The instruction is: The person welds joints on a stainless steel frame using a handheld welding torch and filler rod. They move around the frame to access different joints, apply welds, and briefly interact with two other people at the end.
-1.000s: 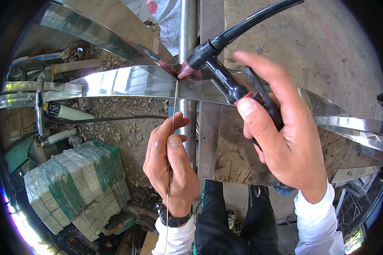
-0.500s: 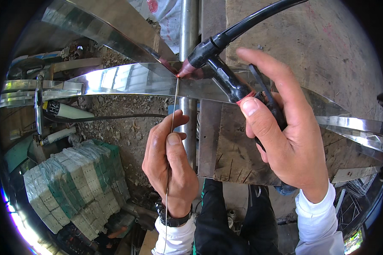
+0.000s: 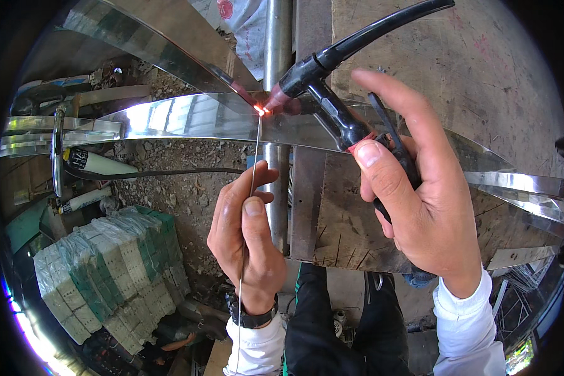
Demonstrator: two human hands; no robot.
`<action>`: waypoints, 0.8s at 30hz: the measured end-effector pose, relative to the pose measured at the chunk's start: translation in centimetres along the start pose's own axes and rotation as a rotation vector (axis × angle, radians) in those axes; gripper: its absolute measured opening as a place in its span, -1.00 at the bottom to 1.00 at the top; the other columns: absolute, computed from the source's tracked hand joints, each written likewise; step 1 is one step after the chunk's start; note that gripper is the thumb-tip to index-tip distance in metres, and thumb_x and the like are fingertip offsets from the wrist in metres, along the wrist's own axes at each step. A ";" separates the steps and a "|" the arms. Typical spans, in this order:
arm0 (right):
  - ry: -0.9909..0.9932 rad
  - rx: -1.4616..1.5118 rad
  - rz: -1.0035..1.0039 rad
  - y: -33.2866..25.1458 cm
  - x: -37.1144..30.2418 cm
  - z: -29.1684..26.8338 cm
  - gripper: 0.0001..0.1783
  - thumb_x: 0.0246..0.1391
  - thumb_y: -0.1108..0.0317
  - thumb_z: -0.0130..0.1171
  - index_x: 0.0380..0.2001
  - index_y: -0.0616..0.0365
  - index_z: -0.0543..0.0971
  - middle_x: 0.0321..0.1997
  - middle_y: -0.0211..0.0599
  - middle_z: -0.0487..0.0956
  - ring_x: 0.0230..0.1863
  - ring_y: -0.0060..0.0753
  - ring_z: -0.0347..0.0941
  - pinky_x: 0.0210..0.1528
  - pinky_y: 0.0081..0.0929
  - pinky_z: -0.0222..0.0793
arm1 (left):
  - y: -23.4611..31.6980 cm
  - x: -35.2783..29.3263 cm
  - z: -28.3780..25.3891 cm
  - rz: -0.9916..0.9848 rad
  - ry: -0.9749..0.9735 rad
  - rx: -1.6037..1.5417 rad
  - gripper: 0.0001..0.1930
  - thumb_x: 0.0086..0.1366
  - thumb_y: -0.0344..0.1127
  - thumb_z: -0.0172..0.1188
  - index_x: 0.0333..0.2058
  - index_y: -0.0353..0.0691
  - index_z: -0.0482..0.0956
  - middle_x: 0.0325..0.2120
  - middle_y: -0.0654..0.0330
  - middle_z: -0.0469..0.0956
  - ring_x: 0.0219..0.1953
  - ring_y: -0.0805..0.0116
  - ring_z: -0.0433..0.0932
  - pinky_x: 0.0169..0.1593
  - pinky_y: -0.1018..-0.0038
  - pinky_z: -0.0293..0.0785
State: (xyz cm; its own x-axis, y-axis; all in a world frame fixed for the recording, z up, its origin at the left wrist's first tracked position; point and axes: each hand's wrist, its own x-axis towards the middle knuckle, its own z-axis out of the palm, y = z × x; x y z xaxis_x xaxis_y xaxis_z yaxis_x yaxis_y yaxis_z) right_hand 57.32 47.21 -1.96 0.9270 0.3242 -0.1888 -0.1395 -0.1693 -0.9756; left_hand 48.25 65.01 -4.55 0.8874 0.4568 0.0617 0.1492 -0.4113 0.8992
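A black welding torch [image 3: 336,111] with a reddish nozzle is gripped in my right hand [image 3: 423,194], thumb on its handle and index finger stretched out past it. Its nozzle points down-left at a bright orange glow on a shiny curved metal strip [image 3: 188,117]. In my left hand [image 3: 249,235], a thin filler rod [image 3: 257,147] is pinched between thumb and fingers. The rod's far tip meets the glowing spot, while its other end runs down past my wrist. A second polished metal piece [image 3: 163,44] slants in from the upper left and meets the strip near the glow.
Under the strip stand a round metal pipe [image 3: 278,56] and a worn wooden board [image 3: 420,56]. A clamp [image 3: 57,153] sits at the left end. Plastic-wrapped blocks [image 3: 109,269] are stacked at lower left, near a spray can [image 3: 100,161] and a dark cable [image 3: 163,173].
The spot at the nozzle has flared from a faint red point to a bright orange-white glow. My left hand has shifted slightly left with the rod.
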 end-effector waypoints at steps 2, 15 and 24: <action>-0.004 -0.005 0.002 -0.1 0.0 -0.1 -0.42 0.40 0.11 0.09 0.41 -0.05 0.34 -0.56 -0.51 0.45 -0.69 -0.81 0.24 -0.63 -0.71 0.15 | -0.2 0.0 -0.1 -0.005 -0.001 -0.033 -0.62 0.50 -0.29 -0.01 0.07 -0.43 0.62 -0.11 -0.05 0.69 -0.07 0.24 0.66 -0.06 0.40 0.57; -0.063 -0.033 -0.051 -0.2 0.3 -0.6 -0.46 0.42 0.23 0.06 0.41 -0.02 0.35 -0.53 -0.55 0.46 -0.64 -0.83 0.27 -0.61 -0.72 0.17 | -0.1 0.2 0.1 0.000 -0.009 0.064 -0.51 0.50 -0.10 -0.11 0.08 -0.35 0.63 -0.16 0.05 0.71 -0.25 0.37 0.58 -0.10 0.43 0.45; -0.010 -0.004 0.010 0.0 -0.1 -0.2 -0.43 0.41 0.08 0.08 0.41 -0.08 0.34 -0.58 -0.50 0.44 -0.71 -0.77 0.24 -0.64 -0.69 0.16 | -1.3 1.4 -2.1 0.077 0.241 -0.131 -0.49 0.51 -0.05 -0.16 0.08 -0.34 0.61 -0.18 0.01 0.70 -0.20 0.26 0.66 -0.16 0.38 0.50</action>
State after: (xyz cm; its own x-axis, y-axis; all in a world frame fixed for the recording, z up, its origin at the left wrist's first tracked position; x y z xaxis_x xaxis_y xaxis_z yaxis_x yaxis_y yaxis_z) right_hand 57.33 46.95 -1.96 0.9221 0.3313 -0.2000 -0.1478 -0.1761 -0.9732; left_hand 48.36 67.86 -4.74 0.7620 0.6094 0.2191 0.0142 -0.3539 0.9352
